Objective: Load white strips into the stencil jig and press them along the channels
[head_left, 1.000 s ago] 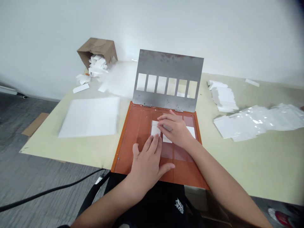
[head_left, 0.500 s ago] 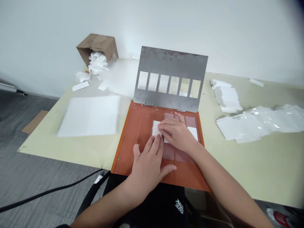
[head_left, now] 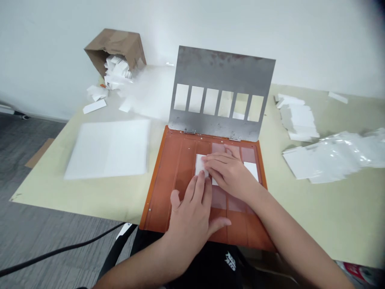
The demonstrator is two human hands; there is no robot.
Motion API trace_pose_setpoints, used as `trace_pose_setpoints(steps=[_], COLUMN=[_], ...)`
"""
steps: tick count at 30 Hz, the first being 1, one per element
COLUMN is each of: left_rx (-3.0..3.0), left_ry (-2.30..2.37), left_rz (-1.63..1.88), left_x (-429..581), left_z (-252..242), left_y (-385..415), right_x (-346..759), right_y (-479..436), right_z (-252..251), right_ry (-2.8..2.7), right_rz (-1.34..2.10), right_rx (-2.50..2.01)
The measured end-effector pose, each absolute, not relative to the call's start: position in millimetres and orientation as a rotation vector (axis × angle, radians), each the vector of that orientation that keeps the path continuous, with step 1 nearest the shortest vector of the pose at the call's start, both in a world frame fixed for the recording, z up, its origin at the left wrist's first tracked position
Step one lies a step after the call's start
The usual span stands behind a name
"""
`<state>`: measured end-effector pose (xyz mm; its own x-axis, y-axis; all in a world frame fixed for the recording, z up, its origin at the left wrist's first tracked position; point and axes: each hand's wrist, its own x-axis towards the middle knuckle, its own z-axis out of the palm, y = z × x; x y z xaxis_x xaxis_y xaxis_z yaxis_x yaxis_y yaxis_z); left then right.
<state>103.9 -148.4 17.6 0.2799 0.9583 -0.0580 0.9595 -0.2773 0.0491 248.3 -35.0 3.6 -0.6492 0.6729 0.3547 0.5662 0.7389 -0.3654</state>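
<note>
A small white card (head_left: 199, 161) lies in the middle of an orange board (head_left: 162, 180) with shallow grooves. My left hand (head_left: 189, 216) is flat and spread, its fingertips pressing the card's near end. My right hand (head_left: 236, 174) reaches in from the right, fingers bunched together and their tips on the card's right side; its thumb is hidden. Under and beside the right hand, another white card (head_left: 251, 170) shows in part, among translucent pinkish rectangles (head_left: 236, 203). Hinged to the board's far edge, a grey metal plate (head_left: 224, 70) with a row of rectangular windows stands raised.
Left of the board lies a white sheet stack (head_left: 108, 148). Behind it, a tipped cardboard box (head_left: 126, 42) spills white pieces. To the right are a pile of white cards (head_left: 300, 120) and a fanned row of clear-wrapped cards (head_left: 337, 156), on a pale yellow table (head_left: 325, 216).
The camera view has shifted slightly, so the board sits a little lower and larger. Both hands stay at the same card with hardly any movement.
</note>
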Motion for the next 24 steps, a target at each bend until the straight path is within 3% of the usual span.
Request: trace_pose_setpoints(steps=[24], left_rx=[2.521], left_ry=[1.864], left_rz=[-0.057], left_x=[104.6], left_z=[13.8], left_y=[-151.3], right_x=[251.3], right_y=[-35.9], right_z=[4.5], right_ry=[-2.665], right_rz=[0.066], right_rx=[-0.853])
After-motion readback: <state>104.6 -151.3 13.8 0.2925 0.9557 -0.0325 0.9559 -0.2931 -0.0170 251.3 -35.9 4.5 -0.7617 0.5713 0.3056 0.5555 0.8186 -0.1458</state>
